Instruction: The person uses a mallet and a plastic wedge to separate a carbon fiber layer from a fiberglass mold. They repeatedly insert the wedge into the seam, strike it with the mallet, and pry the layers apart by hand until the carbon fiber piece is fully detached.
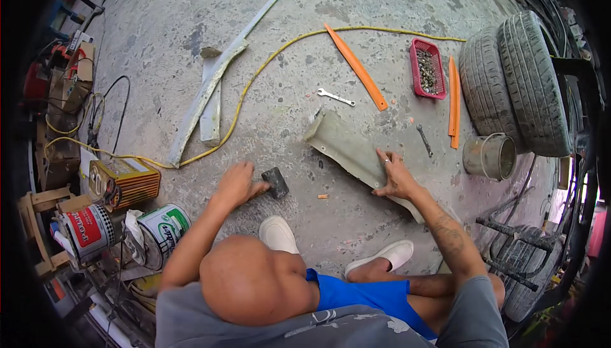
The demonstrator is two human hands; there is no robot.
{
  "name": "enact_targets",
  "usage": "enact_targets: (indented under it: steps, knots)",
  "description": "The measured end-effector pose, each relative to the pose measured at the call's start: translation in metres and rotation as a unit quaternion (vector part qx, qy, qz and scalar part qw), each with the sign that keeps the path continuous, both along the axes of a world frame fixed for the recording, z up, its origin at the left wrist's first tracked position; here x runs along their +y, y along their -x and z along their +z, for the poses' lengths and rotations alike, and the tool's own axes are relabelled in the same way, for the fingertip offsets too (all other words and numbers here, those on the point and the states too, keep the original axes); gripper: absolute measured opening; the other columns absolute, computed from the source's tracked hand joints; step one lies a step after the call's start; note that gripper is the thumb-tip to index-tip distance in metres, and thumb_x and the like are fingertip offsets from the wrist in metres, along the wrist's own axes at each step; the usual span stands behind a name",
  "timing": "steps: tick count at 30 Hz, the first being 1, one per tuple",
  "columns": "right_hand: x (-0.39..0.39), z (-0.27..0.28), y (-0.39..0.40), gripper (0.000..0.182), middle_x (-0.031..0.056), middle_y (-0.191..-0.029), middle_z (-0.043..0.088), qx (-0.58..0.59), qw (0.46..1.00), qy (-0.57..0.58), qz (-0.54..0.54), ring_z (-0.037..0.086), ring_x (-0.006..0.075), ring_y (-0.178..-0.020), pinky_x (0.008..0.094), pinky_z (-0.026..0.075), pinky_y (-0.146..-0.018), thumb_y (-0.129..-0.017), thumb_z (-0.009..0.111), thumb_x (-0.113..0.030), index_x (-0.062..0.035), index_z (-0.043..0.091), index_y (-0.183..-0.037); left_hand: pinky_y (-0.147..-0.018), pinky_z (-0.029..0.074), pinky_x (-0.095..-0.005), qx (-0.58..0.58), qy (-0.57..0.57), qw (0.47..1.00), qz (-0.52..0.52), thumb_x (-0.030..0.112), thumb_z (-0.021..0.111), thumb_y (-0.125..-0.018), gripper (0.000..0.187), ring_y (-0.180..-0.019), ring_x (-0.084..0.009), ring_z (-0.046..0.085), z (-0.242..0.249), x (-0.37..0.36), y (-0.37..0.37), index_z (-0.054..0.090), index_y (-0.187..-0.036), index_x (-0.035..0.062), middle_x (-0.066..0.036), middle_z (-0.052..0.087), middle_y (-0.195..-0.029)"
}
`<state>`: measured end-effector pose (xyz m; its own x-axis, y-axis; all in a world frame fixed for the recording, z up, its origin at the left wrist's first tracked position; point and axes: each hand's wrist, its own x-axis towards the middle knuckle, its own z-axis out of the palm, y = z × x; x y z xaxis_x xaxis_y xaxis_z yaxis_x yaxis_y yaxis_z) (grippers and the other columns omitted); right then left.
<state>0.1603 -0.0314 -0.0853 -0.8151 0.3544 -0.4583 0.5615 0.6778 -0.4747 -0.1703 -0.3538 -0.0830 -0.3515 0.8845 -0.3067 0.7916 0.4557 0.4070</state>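
Note:
A bent, greenish-grey metal panel (350, 147) lies slanting on the concrete floor. My right hand (396, 176) grips its right edge, thumb on the near side and fingers over the top. My left hand (240, 184) is on the left, beside a small dark block (275, 183); its thumb tip is close to the block's left side, and its fingers are curled, with their undersides hidden. Between the block and the panel lies a small orange piece (323, 196). A wrench (336, 97) rests beyond the panel, and a darker wrench (424, 140) lies to its right.
A yellow cable (238, 103) curves past long metal strips (210, 87). Orange strips (356, 68) and a red basket of small parts (428, 69) lie farther off. Tires (528, 84) and a bucket (489, 157) stand right; cans (162, 227) stand left.

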Motion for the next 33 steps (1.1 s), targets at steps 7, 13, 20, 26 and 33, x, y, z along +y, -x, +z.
enact_targets:
  steps: [7, 13, 20, 26, 33]
  knots:
    - [-0.021, -0.011, 0.009, 0.124, 0.0319, -0.15, 0.027, -0.062, 0.998, -0.02, -0.015, 0.033, 0.0504, -0.137, 0.0523, 0.035, -0.112, -0.058, 0.09, -0.025, -0.0085, 0.016, -0.156, -0.068, 0.049, -0.05, -0.115, 0.004, 0.987, 0.117, 0.026, 0.068, -0.091, 0.033, -0.085, -0.0426, 0.062, -0.013, -0.054, -0.043, 0.053, -0.098, -0.002, -0.023, 0.055, -0.098]
    - [-0.026, -0.004, 0.008, 0.105, 0.0268, -0.156, 0.027, -0.073, 0.996, -0.039, -0.018, 0.032, 0.0468, -0.14, 0.0478, 0.033, -0.115, -0.068, 0.075, -0.017, -0.0028, 0.016, -0.154, -0.06, 0.047, -0.0509, -0.189, -0.128, 0.97, 0.083, 0.025, 0.068, -0.091, 0.028, -0.073, -0.0419, 0.064, 0.021, -0.011, -0.057, 0.051, -0.102, 0.0058, -0.019, 0.06, -0.074]
    - [-0.011, -0.011, 0.007, 0.09, 0.0199, -0.144, 0.048, 0.041, 0.995, -0.082, -0.027, 0.05, 0.0395, -0.127, 0.0447, 0.045, -0.104, -0.072, 0.071, -0.014, -0.011, 0.028, -0.151, -0.052, 0.048, -0.042, -0.133, -0.216, 0.965, -0.065, 0.022, 0.075, -0.083, 0.03, -0.065, -0.0364, 0.063, 0.054, 0.077, -0.053, 0.052, -0.092, 0.0048, -0.016, 0.06, -0.073]
    - [-0.013, -0.005, 0.007, 0.087, 0.0177, -0.14, 0.053, 0.042, 0.995, -0.074, -0.044, 0.057, 0.0404, -0.118, 0.0465, 0.05, -0.097, -0.073, 0.073, -0.015, -0.0148, 0.032, -0.149, -0.049, 0.047, -0.0416, -0.052, -0.367, 0.9, -0.23, 0.023, 0.077, -0.079, 0.032, -0.059, -0.0333, 0.059, 0.061, 0.093, -0.032, 0.052, -0.088, 0.0056, -0.011, 0.055, -0.068]
    - [-0.02, -0.008, -0.001, 0.087, 0.0177, -0.14, 0.053, 0.089, 0.993, -0.066, -0.05, 0.057, 0.0388, -0.118, 0.0445, 0.05, -0.097, -0.072, 0.073, -0.017, -0.0109, 0.034, -0.149, -0.051, 0.047, -0.0437, -0.086, -0.257, 0.958, -0.099, 0.02, 0.077, -0.078, 0.031, -0.061, -0.0372, 0.061, 0.061, 0.073, -0.048, 0.051, -0.089, 0.0054, -0.016, 0.057, -0.068]
